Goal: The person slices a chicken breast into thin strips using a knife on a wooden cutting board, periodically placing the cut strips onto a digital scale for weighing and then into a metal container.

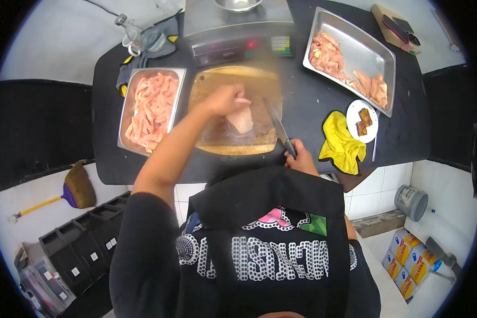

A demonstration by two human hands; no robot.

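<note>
A wooden cutting board lies before me on the black table. Over its middle, my left hand pinches the upper end of a piece of raw chicken breast; whether the lower end touches the board I cannot tell. My right hand grips the dark handle of a kitchen knife at the board's right edge. The blade points up and to the left, apart from the meat. To the left stands a steel tray full of raw chicken strips.
A larger steel tray with raw chicken pieces is at the back right. Nearer are a yellow cloth and a white plate with two brown food pieces. A digital scale stands behind the board. A glass bottle is back left.
</note>
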